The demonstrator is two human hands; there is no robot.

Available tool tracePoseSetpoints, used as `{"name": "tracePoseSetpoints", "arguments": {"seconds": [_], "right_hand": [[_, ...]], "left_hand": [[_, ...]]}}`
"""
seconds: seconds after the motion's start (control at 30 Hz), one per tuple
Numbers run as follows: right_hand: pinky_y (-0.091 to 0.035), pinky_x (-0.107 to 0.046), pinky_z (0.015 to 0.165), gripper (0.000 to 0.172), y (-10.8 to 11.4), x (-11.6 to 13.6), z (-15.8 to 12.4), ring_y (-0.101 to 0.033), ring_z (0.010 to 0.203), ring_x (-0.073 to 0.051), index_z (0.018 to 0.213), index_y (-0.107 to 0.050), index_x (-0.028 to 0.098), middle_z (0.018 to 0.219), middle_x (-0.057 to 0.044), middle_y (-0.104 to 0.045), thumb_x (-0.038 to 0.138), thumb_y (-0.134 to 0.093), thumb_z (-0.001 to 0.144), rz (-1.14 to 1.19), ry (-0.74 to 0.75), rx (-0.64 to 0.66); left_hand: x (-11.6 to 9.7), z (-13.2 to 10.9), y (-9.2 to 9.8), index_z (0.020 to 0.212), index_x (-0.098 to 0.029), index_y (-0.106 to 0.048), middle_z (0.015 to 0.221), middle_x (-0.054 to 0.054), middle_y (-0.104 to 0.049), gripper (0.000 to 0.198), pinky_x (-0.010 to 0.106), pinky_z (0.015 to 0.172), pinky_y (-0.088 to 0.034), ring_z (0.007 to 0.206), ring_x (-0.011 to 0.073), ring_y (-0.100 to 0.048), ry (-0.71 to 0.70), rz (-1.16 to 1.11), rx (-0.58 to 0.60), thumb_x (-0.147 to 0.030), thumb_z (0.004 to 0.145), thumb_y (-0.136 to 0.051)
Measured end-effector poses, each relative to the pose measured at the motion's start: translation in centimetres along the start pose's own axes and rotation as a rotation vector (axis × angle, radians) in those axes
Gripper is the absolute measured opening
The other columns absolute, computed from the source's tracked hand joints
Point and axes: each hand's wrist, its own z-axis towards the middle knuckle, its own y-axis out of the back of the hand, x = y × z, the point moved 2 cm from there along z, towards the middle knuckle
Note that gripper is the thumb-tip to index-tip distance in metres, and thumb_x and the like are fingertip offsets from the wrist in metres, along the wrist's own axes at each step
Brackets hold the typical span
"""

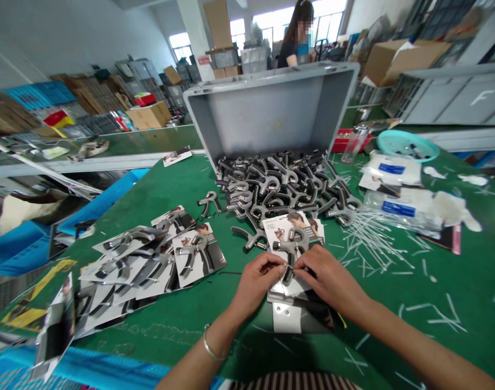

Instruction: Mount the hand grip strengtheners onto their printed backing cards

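Note:
In front of me a grey hand grip exerciser with a coiled spring lies on a printed backing card. My left hand is closed in a pinch at the exerciser's lower handle. From the other side, my right hand pinches close to the same spot. What sits between the fingertips is too small to make out. Under the card lie more cards and a flat grey piece with two holes. Just beyond, a loose hand grip exerciser rests beside the card.
A heap of grey exercisers spills from a tipped grey crate. Carded exercisers pile up at left. Thin white strips lie scattered at right, near plastic bags and a turquoise basin. Another person is behind the crate.

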Motion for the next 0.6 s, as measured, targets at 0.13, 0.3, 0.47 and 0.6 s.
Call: {"name": "tracePoseSetpoints", "arguments": {"seconds": [0.13,0.3,0.47,0.6], "right_hand": [[-0.04,-0.034,0.074,0.011,0.2,0.2,0.3,-0.053,0.078,-0.022,0.08,-0.062,0.019,0.077,-0.002,-0.065,0.019,-0.062,0.091,-0.026,0.026,0.007],[-0.04,-0.034,0.074,0.012,0.2,0.2,0.3,-0.054,0.078,-0.021,0.082,-0.062,0.019,0.078,-0.002,-0.064,0.02,-0.059,0.093,-0.004,0.087,-0.014],[-0.041,-0.034,0.077,0.011,0.1,0.0,-0.1,-0.054,0.081,-0.021,0.086,-0.061,0.02,0.082,-0.002,-0.065,0.023,-0.056,0.096,0.08,0.106,-0.032],[-0.042,-0.035,0.079,0.008,0.1,0.3,-0.1,-0.053,0.087,-0.023,0.091,-0.061,0.02,0.087,-0.004,-0.067,0.028,-0.062,0.092,0.088,0.057,-0.026]], "left_hand": [[-0.2,0.1,0.0,0.091,-0.016,-0.069,0.083,0.002,-0.063,0.016,0.024,0.07,-0.042,0.076,0.0139,-0.055,-0.01,0.062,0.021,-0.03,0.084,-0.069],[-1.2,0.1,0.1,0.089,-0.017,-0.07,0.085,0.003,-0.064,0.009,0.026,0.075,-0.044,0.081,0.0162,-0.058,-0.141,0.307,0.061,-0.024,0.087,-0.065],[-3.0,-0.5,0.0,0.097,-0.019,-0.067,0.093,0.005,-0.066,0.012,0.03,0.084,-0.044,0.092,0.018,-0.059,-0.315,0.648,0.17,-0.024,0.094,-0.056],[-4.3,-0.8,-0.4,0.096,-0.018,-0.064,0.091,0.006,-0.065,0.021,0.035,0.085,-0.044,0.091,0.0204,-0.057,-0.392,0.966,0.201,-0.025,0.099,-0.045]]}}
